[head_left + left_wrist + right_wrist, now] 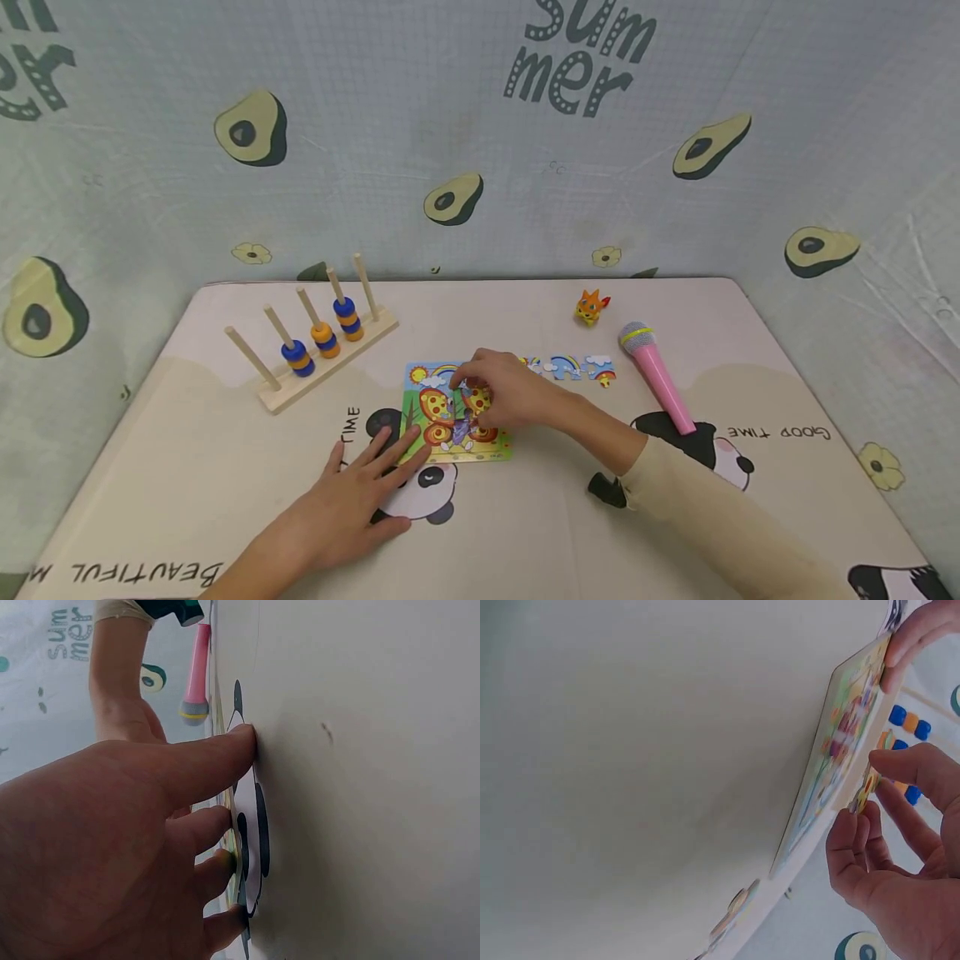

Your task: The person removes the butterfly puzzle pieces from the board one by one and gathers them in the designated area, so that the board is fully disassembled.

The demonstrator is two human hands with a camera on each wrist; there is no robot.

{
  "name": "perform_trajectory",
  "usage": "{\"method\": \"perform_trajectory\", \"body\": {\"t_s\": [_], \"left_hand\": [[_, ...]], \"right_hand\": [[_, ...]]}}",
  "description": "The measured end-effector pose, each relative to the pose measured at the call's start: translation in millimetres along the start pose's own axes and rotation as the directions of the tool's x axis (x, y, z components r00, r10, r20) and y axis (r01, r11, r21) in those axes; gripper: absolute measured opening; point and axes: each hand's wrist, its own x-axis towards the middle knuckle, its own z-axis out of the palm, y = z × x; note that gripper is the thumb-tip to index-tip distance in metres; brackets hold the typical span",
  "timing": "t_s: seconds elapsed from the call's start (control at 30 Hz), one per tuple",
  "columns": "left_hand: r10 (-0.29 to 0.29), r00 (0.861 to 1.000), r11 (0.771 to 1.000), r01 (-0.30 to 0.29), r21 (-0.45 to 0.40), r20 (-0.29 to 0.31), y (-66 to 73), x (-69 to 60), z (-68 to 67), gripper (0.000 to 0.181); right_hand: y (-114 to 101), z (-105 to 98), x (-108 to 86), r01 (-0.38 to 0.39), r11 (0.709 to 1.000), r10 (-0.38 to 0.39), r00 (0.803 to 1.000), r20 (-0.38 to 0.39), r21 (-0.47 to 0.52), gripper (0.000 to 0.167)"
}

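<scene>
Head view: panda-print tabletop (525,517), avocado-print cloth (555,200) behind; right grip (513,387) pinching puzzle piece (865,790), left grip (354,500) spread

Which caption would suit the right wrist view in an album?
Right hand pinches a piece over the puzzle, left hand touching its edge.

One left hand (356,500), one right hand (510,387), one puzzle board (468,454)
Three loose puzzle pieces (565,367) show on the table (540,517), plus one held piece (868,789); one wooden rack (341,355) has five pegs (249,354), three bearing rings (346,307); there are one microphone (660,383), one figurine (591,307) and, in the head view, five printed avocados (251,129).
</scene>
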Motion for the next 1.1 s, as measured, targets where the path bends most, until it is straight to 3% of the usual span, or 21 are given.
{"method": "perform_trajectory", "body": {"t_s": [0.43,1.1], "left_hand": [[-0.006,1.000,1.000,0.006,-0.025,0.009,0.0,1.0,0.1,0.078],[-0.025,0.999,0.999,0.026,-0.036,0.030,0.2,1.6,0.1,0.079]], "right_hand": [[24,-14,-27.8,0.009,0.999,-0.007,0.999,-0.048,0.034,0.050],[53,-19,-54.4,-0.060,0.998,0.061,0.996,-0.063,0.021,0.048]]}}
